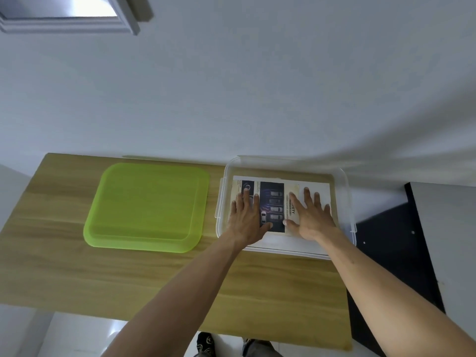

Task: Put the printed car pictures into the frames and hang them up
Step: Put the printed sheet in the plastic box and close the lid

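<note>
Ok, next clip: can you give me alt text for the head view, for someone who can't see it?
Both hands, left hand and right hand, lie flat with spread fingers on a printed car picture inside a clear plastic storage box on a wooden table. The box's green lid lies on the table to its left, and a white wall stands behind.

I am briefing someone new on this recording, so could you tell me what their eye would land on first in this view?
Most striking is the bright green lid, lying flat on the left of the wooden table. To its right stands a clear plastic box holding printed car pictures. The left hand and right hand both rest flat on them with fingers spread.
</note>
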`<state>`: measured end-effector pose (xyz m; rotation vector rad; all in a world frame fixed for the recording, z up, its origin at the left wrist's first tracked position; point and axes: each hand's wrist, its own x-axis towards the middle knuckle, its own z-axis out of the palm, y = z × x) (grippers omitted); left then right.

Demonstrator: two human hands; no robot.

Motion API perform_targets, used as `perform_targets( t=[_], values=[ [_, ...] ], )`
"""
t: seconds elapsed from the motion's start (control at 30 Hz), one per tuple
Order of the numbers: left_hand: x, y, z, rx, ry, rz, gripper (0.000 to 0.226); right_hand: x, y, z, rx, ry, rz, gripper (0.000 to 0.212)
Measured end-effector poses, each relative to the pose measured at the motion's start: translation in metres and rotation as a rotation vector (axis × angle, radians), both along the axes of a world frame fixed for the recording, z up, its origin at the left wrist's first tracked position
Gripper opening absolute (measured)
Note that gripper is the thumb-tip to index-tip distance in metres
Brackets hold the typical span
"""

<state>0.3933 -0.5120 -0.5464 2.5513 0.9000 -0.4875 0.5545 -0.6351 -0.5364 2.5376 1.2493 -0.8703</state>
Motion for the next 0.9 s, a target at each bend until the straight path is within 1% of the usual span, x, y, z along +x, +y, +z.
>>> perform_targets(
  t=[0.13,0.23,0.33,0.47,0.53,0.63,0.7,0.83,0.9],
  values=[
    [-0.017,0.022,0.029,0.16,-0.221,-0.063,0.082,-0.007,0.021,0.021,0.127,-0.076,0.068,0.085],
    [-0.042,0.051,0.049,0.268,-0.311,-0.01,0.079,-0.024,0.048,0.039,0.279,-0.1,0.113,0.08],
    [-0.079,0.086,0.056,0.353,-0.31,0.073,0.073,-0.053,0.083,0.053,0.422,-0.092,0.164,0.073],
    [-0.144,0.131,0.059,0.38,-0.226,0.16,0.069,-0.105,0.131,0.061,0.553,-0.103,0.259,0.064],
    [-0.176,0.151,0.057,0.348,-0.168,0.212,0.066,-0.134,0.151,0.063,0.603,-0.094,0.273,0.06],
    [-0.219,0.178,0.051,0.303,-0.103,0.314,0.067,-0.177,0.175,0.062,0.56,-0.044,0.271,0.062],
    [-0.242,0.195,0.047,0.267,-0.07,0.379,0.069,-0.201,0.188,0.055,0.466,-0.002,0.203,0.067],
    [-0.278,0.221,0.032,0.176,-0.003,0.469,0.074,-0.233,0.204,0.033,0.211,0.054,-0.053,0.083],
    [-0.292,0.23,0.025,0.124,0.027,0.521,0.08,-0.241,0.205,0.022,0.132,0.08,-0.19,0.092]
  ],
)
